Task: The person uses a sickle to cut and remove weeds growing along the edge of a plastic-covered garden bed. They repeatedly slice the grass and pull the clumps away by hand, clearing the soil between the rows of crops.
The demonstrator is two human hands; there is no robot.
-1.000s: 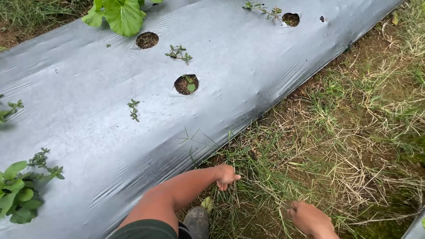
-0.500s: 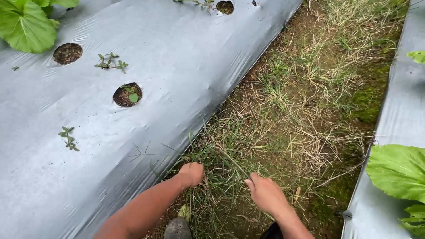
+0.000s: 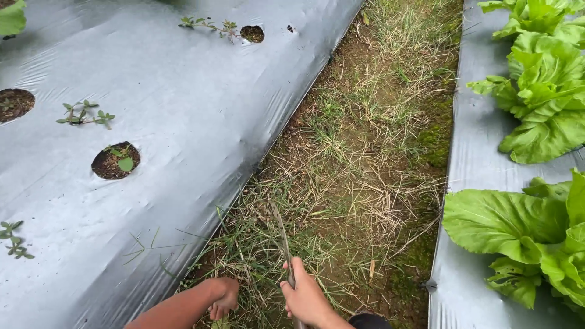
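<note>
Grass (image 3: 268, 256) in the path beside the plastic sheet (image 3: 183, 122), a long stalk (image 3: 281, 234) gripped by the right hand (image 3: 304, 298).
Left hand (image 3: 224, 297) clenched in the tuft; a hard yank could snap stems or tear the sheet edge.

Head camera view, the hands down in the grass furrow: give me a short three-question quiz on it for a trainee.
1. True or false: the right hand is closed around a thin curved grey tool.
2. Where is the left hand?
A. on the broad green leafy plants
B. low in the grass beside the edge of the silver plastic mulch sheet
C. inside a round planting hole
3. Fill in: the leafy plants grow on the bed to the person's ____.

Key: 1 true; 2 B; 3 right.
</note>
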